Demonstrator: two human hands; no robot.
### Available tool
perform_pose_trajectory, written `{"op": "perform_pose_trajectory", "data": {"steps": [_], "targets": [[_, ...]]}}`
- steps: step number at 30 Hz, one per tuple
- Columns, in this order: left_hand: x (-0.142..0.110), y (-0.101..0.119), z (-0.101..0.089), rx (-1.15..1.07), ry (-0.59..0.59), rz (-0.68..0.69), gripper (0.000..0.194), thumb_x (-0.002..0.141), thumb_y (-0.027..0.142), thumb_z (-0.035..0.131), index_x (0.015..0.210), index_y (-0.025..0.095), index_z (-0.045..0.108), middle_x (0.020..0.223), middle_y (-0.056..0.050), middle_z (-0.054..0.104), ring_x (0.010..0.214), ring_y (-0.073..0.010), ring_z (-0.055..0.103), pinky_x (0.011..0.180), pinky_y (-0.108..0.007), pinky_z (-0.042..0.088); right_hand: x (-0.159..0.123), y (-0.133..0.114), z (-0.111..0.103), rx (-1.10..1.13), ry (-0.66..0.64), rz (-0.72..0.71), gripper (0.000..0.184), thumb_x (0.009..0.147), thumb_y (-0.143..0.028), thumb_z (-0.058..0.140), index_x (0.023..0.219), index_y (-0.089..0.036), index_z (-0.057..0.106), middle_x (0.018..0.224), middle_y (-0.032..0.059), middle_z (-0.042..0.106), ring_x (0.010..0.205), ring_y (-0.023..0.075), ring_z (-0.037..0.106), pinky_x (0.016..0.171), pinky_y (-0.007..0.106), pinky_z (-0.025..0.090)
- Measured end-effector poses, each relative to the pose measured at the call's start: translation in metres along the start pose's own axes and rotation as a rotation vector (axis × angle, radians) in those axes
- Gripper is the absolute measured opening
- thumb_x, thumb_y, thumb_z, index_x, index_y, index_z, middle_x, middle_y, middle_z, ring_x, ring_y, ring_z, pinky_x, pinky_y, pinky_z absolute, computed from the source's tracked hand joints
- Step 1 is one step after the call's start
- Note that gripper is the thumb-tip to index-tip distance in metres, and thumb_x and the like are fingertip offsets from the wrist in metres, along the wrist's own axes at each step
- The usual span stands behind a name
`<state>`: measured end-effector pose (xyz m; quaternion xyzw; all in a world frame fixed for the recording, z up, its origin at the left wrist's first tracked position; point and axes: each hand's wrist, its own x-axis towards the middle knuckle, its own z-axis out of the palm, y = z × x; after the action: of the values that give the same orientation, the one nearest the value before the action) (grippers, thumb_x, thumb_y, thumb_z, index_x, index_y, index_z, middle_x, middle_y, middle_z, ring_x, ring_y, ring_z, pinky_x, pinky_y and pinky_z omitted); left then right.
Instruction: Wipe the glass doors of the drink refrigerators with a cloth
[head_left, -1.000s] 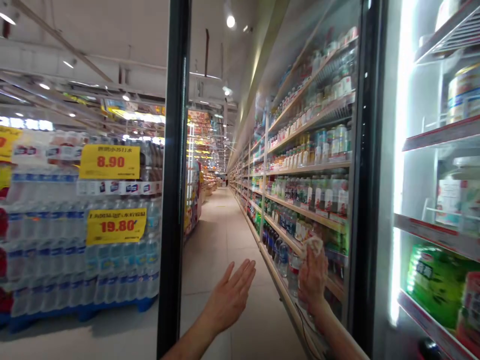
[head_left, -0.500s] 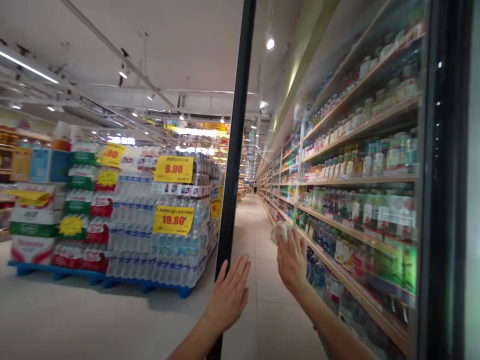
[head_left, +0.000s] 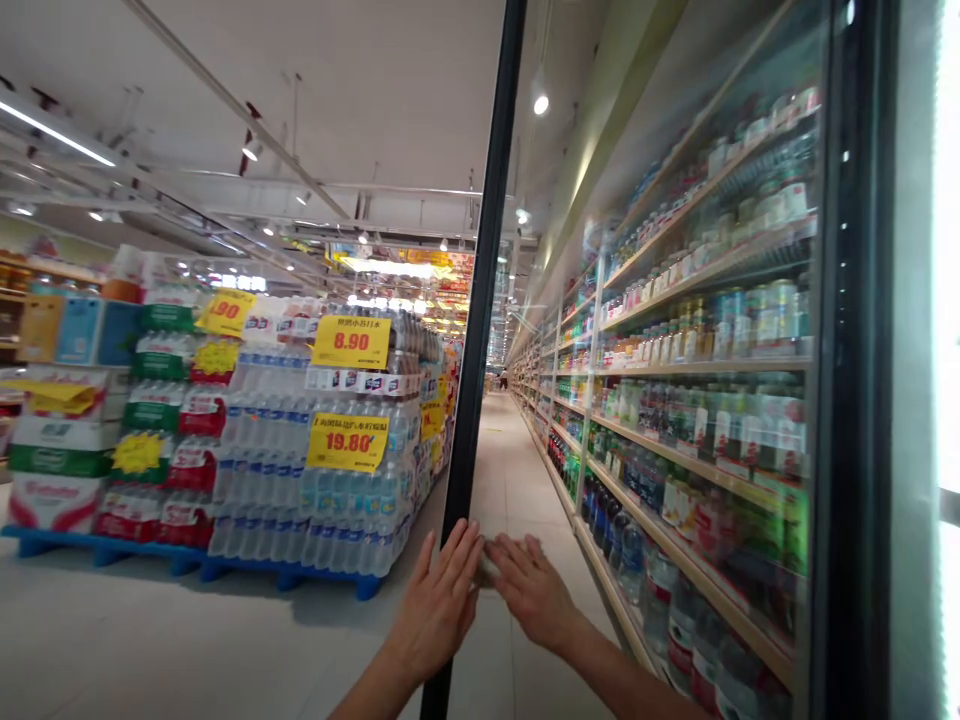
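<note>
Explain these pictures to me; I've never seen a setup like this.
Nothing here is a machine: a person works bare-handed, wearing one camera on the head that looks forward and down. The left hand is flat at the dark frame of a glass door; contact is hard to judge. The right hand holds a pale cloth, mostly hidden beneath it. Shelves of drinks show in the glass, and packs of bottles stand on blue pallets on the floor.

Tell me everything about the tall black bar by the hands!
The black bar is thin, straight and maybe metal, like part of a door frame. It runs from the picture's top to bottom, leaning slightly, top to the right. The left hand covers a bit low down; I can't tell whether the cloth touches it.
</note>
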<state>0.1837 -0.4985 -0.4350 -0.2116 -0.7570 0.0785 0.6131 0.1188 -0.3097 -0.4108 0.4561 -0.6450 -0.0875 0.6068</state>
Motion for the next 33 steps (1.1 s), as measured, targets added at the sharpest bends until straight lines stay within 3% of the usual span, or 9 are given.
{"op": "perform_pose_trajectory", "data": {"steps": [5, 10, 16, 21, 25, 27, 30, 31, 33], "targets": [[0.015, 0.016, 0.009, -0.038, 0.015, 0.004, 0.052, 0.083, 0.031, 0.046, 0.132, 0.016, 0.038, 0.136, -0.007, 0.044, 0.135, -0.019, 0.023, 0.113, -0.042, 0.009, -0.003, 0.028, -0.009, -0.152, 0.113, 0.41, 0.037, 0.081, -0.01, 0.043, 0.114, -0.016, 0.058, 0.133, 0.0139, 0.047, 0.136, 0.0249, 0.02, 0.109, 0.049, 0.016], [0.034, 0.032, 0.023, -0.036, 0.03, 0.065, 0.053, 0.083, 0.034, 0.046, 0.133, 0.017, 0.038, 0.137, -0.006, 0.043, 0.136, -0.0182, 0.021, 0.113, -0.041, 0.009, -0.042, 0.052, -0.018, -0.134, 0.045, 0.276, 0.045, 0.081, -0.009, 0.043, 0.122, -0.027, 0.052, 0.137, 0.0048, 0.044, 0.134, 0.0198, 0.026, 0.11, 0.044, 0.017], [0.066, 0.047, 0.043, -0.038, 0.041, 0.073, 0.052, 0.083, 0.032, 0.044, 0.132, 0.015, 0.04, 0.139, -0.007, 0.04, 0.136, -0.0185, 0.018, 0.113, -0.041, 0.006, -0.074, 0.102, -0.031, -0.375, 0.265, 0.792, 0.054, 0.085, -0.014, 0.041, 0.138, -0.021, 0.031, 0.149, 0.0136, 0.015, 0.136, 0.0289, 0.02, 0.104, 0.053, 0.026], [0.092, 0.057, 0.055, -0.089, 0.072, 0.069, 0.052, 0.084, 0.033, 0.044, 0.132, 0.016, 0.038, 0.137, -0.007, 0.042, 0.136, -0.0178, 0.02, 0.113, -0.041, 0.005, -0.091, 0.118, -0.042, -0.259, 0.052, 0.48, 0.061, 0.082, -0.01, 0.042, 0.138, -0.031, 0.029, 0.146, 0.0064, 0.028, 0.134, 0.0257, 0.026, 0.106, 0.051, 0.026], [0.109, 0.055, 0.063, -0.1, 0.079, 0.051, 0.056, 0.083, 0.037, 0.045, 0.134, 0.015, 0.036, 0.138, -0.009, 0.041, 0.135, -0.0193, 0.022, 0.113, -0.042, 0.007, -0.083, 0.153, -0.053, -0.445, 0.406, 0.926, 0.055, 0.086, -0.016, 0.034, 0.14, -0.023, 0.025, 0.146, 0.0132, 0.025, 0.135, 0.0315, 0.021, 0.1, 0.06, 0.028], [0.118, 0.053, 0.065, -0.099, 0.085, 0.045, 0.057, 0.083, 0.038, 0.045, 0.134, 0.014, 0.035, 0.138, -0.01, 0.041, 0.135, -0.02, 0.023, 0.113, -0.042, 0.007, -0.08, 0.158, -0.054, -0.411, 0.379, 0.888, 0.056, 0.086, -0.016, 0.034, 0.14, -0.023, 0.025, 0.147, 0.0118, 0.023, 0.135, 0.0303, 0.02, 0.101, 0.058, 0.028], [0.129, 0.053, 0.065, -0.105, 0.107, 0.05, 0.056, 0.084, 0.04, 0.044, 0.133, 0.014, 0.037, 0.138, -0.009, 0.04, 0.134, -0.02, 0.025, 0.113, -0.042, 0.005, -0.09, 0.166, -0.06, -0.272, 0.106, 0.551, 0.055, 0.084, -0.014, 0.038, 0.136, -0.03, 0.033, 0.146, 0.0057, 0.028, 0.135, 0.0251, 0.025, 0.105, 0.05, 0.028], [0.132, 0.052, 0.065, -0.108, 0.113, 0.055, 0.056, 0.084, 0.04, 0.044, 0.133, 0.014, 0.038, 0.138, -0.009, 0.04, 0.134, -0.0198, 0.025, 0.113, -0.041, 0.004, -0.097, 0.175, -0.064, -0.276, 0.088, 0.549, 0.053, 0.084, -0.015, 0.038, 0.135, -0.03, 0.036, 0.145, 0.0058, 0.03, 0.134, 0.0249, 0.026, 0.106, 0.049, 0.027], [0.138, 0.051, 0.065, -0.108, 0.115, 0.064, 0.056, 0.084, 0.042, 0.044, 0.132, 0.015, 0.038, 0.139, -0.007, 0.039, 0.134, -0.0194, 0.026, 0.113, -0.041, 0.003, -0.11, 0.2, -0.077, -0.351, 0.214, 0.779, 0.05, 0.085, -0.018, 0.036, 0.134, -0.024, 0.038, 0.142, 0.0103, 0.036, 0.133, 0.0272, 0.026, 0.104, 0.053, 0.027]]}}
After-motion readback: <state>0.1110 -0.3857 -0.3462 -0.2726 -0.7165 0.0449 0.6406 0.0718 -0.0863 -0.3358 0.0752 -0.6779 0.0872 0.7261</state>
